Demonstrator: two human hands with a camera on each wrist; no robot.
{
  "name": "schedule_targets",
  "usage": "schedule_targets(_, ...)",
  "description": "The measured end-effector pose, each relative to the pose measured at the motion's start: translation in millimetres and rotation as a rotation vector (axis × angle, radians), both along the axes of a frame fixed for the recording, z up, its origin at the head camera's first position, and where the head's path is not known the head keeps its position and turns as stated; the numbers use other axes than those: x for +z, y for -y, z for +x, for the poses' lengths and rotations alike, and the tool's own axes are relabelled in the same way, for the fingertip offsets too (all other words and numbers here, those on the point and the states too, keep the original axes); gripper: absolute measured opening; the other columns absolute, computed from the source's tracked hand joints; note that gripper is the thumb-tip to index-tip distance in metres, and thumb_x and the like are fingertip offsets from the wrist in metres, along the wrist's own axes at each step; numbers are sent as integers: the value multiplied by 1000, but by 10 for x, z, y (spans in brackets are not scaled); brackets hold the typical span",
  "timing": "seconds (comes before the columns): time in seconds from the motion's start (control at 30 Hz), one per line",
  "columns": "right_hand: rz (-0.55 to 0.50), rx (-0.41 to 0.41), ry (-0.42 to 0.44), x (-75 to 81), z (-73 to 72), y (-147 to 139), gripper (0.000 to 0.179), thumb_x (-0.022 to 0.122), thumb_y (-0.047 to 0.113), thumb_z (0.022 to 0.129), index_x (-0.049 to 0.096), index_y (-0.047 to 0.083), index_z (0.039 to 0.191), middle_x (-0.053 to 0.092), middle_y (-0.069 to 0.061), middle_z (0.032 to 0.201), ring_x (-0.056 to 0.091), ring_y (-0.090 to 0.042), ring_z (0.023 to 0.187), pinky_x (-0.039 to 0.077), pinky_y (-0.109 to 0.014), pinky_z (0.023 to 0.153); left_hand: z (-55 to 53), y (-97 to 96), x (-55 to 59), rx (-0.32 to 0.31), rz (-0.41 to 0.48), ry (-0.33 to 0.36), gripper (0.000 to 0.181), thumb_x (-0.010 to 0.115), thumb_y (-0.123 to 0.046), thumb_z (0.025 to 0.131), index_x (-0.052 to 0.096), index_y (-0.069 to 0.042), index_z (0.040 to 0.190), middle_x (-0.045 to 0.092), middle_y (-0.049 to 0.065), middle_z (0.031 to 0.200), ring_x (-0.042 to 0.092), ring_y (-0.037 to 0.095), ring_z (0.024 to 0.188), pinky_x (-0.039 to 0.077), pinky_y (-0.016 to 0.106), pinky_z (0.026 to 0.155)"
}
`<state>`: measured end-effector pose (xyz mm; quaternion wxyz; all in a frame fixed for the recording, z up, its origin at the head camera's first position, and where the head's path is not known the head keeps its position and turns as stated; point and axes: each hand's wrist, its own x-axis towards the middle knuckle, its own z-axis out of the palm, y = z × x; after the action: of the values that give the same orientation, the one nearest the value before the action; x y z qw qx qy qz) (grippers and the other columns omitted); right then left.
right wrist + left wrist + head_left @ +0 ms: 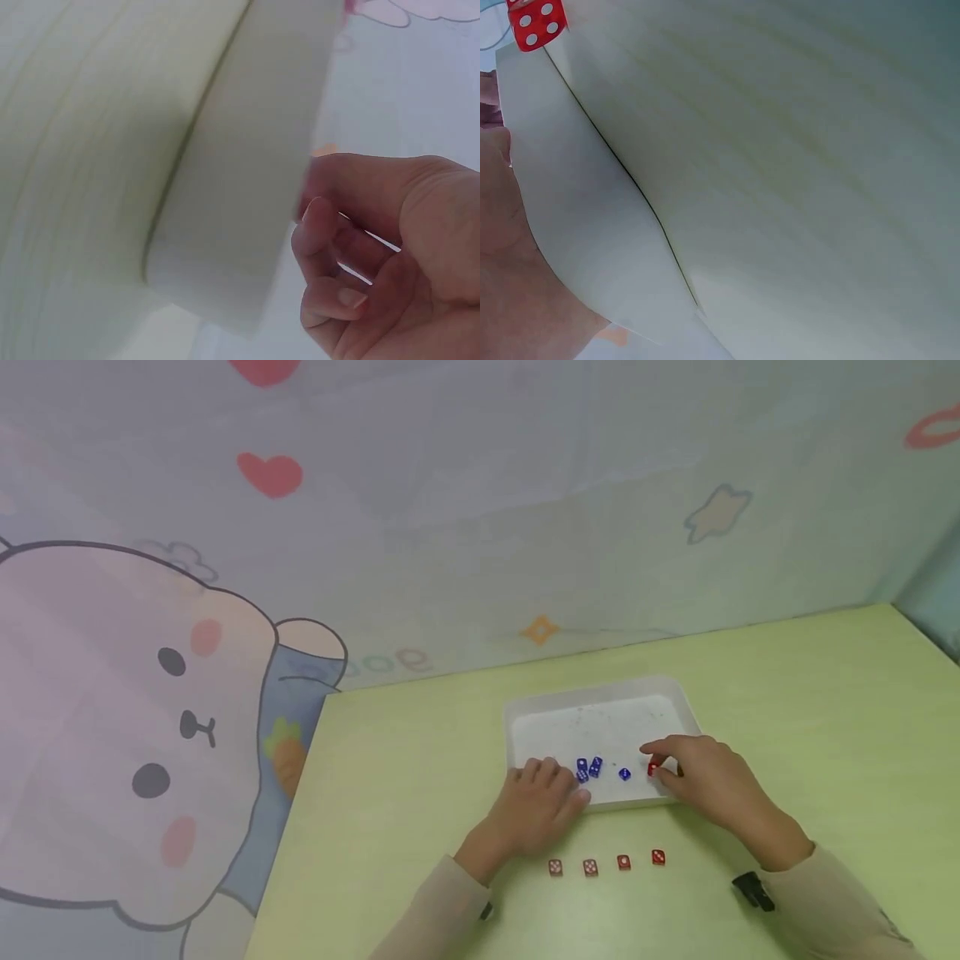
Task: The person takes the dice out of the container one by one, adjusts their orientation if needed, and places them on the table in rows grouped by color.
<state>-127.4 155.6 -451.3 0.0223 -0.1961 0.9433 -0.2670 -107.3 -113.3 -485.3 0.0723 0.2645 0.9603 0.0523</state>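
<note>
A white tray (600, 700) holds several blue dice (596, 767) and a red die (652, 769). My right hand (708, 777) reaches over the tray's near right corner and pinches that red die between thumb and forefinger. In the right wrist view the other fingers (330, 300) are curled beside the tray wall (232, 172). At the near left corner my left hand (534, 806) rests over the rim with fingers extended, close to the blue dice. The left wrist view shows part of this hand (525, 262) along the outer tray wall (592, 180).
Several red dice (590, 867) lie in a row on the yellow-green table (405, 793), in front of the tray; one red die (538, 24) shows in the left wrist view. A printed cloth (480, 510) with a cartoon animal hangs behind and left of the table.
</note>
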Motion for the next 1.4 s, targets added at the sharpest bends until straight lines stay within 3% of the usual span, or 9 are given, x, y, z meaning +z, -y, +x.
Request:
schedule_targets(0.1,-40,14,-24,70,83,-47,28,75,4,93,78,4,121,74,1,92,53,-11,71,39,-28,58,-14,2,12,0,15,-2,53,21,-50,115,58,-19,138,56,4,135,50,25,124,44,45,100)
schedule_targets(0.3,-140,80,-65,107,309,-191,22,80,4,91,80,13,111,76,10,101,61,0,79,50,-29,68,-27,12,17,-2,13,16,55,20,-52,115,57,-18,139,55,4,137,50,25,127,44,46,103)
schedule_targets(0.5,-123,109,-28,46,450,-291,22,80,5,90,78,19,107,73,17,100,57,4,81,53,-30,72,-24,44,25,8,2,10,54,22,-51,115,57,-18,139,56,4,136,50,25,127,45,46,102)
schedule_targets(0.73,-77,129,10,-87,533,-355,24,84,7,89,77,22,106,72,17,99,55,4,80,52,-29,71,-30,50,6,5,1,2,51,23,-51,115,57,-19,137,55,4,134,50,26,125,45,46,100)
schedule_targets(0.9,-70,107,-25,-198,624,-424,29,84,5,86,74,29,100,69,22,96,53,7,78,50,-26,71,-44,27,-49,-5,6,4,54,22,-53,115,58,-20,137,56,4,136,50,25,126,44,46,102)
schedule_targets(1.13,-98,162,-14,-323,669,-491,27,84,3,85,75,23,103,71,17,95,52,7,77,50,-26,68,-14,-1,-5,2,-8,14,53,22,-52,115,57,-20,137,54,4,137,49,24,125,44,45,102)
schedule_targets(1.4,-115,171,3,-376,678,-468,27,84,3,85,76,21,104,73,15,96,52,7,76,50,-25,67,2,19,13,13,-6,18,54,22,-53,115,57,-20,137,55,4,136,50,24,126,44,46,103)
